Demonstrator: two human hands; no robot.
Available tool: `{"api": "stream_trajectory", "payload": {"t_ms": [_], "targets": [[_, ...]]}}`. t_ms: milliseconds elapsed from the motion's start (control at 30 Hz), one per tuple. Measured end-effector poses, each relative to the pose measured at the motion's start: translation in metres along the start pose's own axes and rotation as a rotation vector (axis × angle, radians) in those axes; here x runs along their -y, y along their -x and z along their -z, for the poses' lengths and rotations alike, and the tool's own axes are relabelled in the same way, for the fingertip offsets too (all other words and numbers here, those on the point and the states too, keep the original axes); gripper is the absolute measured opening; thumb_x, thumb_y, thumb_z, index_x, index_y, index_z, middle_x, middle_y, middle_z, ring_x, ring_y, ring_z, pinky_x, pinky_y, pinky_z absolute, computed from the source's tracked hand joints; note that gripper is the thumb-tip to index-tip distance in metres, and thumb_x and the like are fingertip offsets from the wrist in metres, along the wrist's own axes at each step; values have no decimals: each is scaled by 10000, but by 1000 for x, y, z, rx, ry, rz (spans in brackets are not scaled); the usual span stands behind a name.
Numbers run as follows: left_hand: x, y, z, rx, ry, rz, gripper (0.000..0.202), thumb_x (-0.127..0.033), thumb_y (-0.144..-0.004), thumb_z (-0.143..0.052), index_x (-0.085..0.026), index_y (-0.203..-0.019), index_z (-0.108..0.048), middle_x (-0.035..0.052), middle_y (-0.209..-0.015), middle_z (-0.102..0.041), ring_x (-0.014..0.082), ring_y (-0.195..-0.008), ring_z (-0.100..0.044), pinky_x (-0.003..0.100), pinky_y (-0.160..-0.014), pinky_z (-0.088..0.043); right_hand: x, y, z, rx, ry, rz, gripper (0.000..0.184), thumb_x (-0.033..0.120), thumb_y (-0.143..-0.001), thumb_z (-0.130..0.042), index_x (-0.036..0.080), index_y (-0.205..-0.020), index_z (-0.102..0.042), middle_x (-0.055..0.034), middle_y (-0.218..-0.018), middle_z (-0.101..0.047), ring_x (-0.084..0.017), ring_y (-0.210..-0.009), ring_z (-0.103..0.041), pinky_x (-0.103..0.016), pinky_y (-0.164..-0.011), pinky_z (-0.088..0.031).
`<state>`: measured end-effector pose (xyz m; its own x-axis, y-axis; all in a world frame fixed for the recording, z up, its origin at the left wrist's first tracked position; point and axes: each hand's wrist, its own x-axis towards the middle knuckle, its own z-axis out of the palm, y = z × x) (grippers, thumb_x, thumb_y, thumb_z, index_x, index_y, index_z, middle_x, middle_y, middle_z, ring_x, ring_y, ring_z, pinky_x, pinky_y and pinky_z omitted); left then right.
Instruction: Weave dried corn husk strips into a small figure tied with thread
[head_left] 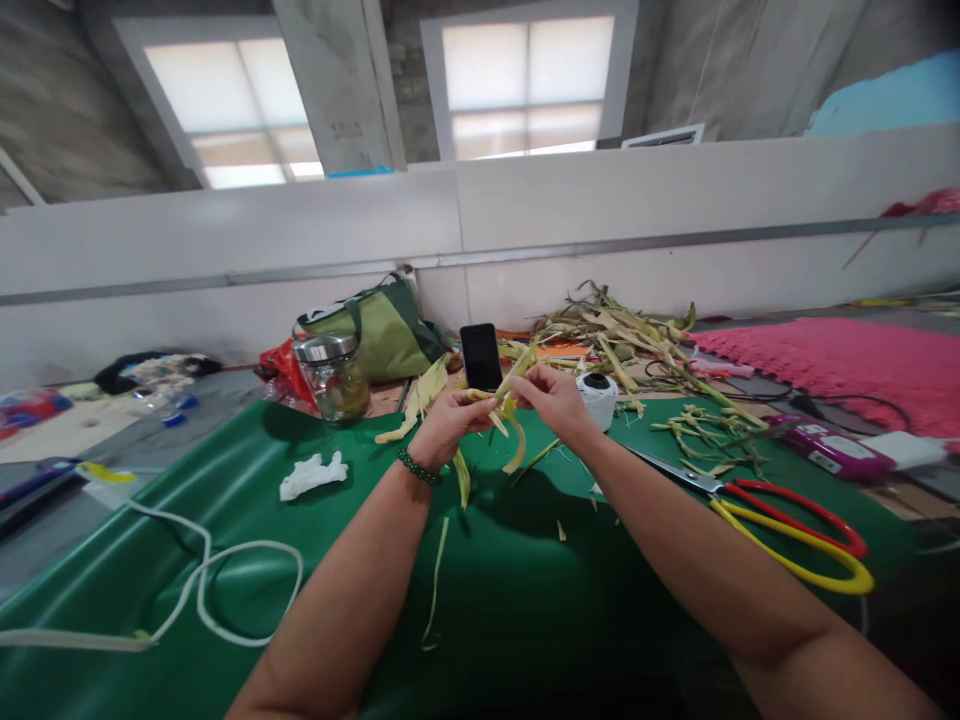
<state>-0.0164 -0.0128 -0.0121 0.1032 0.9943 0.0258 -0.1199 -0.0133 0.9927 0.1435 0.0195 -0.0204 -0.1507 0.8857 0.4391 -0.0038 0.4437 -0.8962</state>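
Note:
In the head view, my left hand point(452, 425), with a green bead bracelet at the wrist, pinches a bundle of pale green-yellow corn husk strips point(517, 370). My right hand point(553, 398) has its fingers closed on the upper part of the same husk, close to the left fingertips. A curled strip point(515, 450) and a pointed strip point(462, 480) hang below the hands. Behind them stands a black phone point(481, 357). Just right of my right hand is a white spool point(598, 400). Fingers partly cover the point where the strips meet.
A green mat point(480, 620) covers the table. Scissors point(750, 500) with red and yellow handles lie right; a glass jar point(334, 380), green bag point(379, 330) and crumpled tissue point(313, 476) are left. Plant scraps point(607, 325) pile up behind. A white cord point(202, 570) loops at front left.

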Motion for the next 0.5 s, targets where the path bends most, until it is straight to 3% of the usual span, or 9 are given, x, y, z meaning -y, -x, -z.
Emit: {"api": "stream_trajectory", "payload": {"t_ms": [167,300,367,500], "targets": [[-3,-3,4,-16,96,9,237,-174,-566,-798,-107,-746,-659,12,-640,-670,116,-579,-634,231,-597,-529,4,5,-1,282,43,-49,379,446,-614,-739,206,-647,-448,47,-533,-563,-119,-507,-568,-246,-495,-469],[-4,-3,5,-59,107,-33,168,-163,-593,-757,-119,-690,-626,-12,-564,-628,94,-506,-595,195,-508,-494,10,8,4,373,11,-61,242,361,-681,-687,205,-756,-518,56,-548,-594,-115,-463,-571,-242,-469,-472],[-5,-3,6,-79,99,-63,165,-172,-592,-748,-123,-683,-619,-13,-564,-623,94,-502,-590,200,-505,-497,14,9,8,432,4,-47,169,319,-720,-632,189,-827,-610,18,-633,-660,-136,-536,-629,-259,-526,-506],[-6,-1,6,-54,37,-84,177,-192,-579,-739,-124,-703,-634,0,-582,-634,113,-510,-596,237,-528,-509,17,8,13,562,-29,82,218,274,-705,-637,181,-888,-708,-35,-840,-732,-183,-793,-688,-292,-722,-534]]}}
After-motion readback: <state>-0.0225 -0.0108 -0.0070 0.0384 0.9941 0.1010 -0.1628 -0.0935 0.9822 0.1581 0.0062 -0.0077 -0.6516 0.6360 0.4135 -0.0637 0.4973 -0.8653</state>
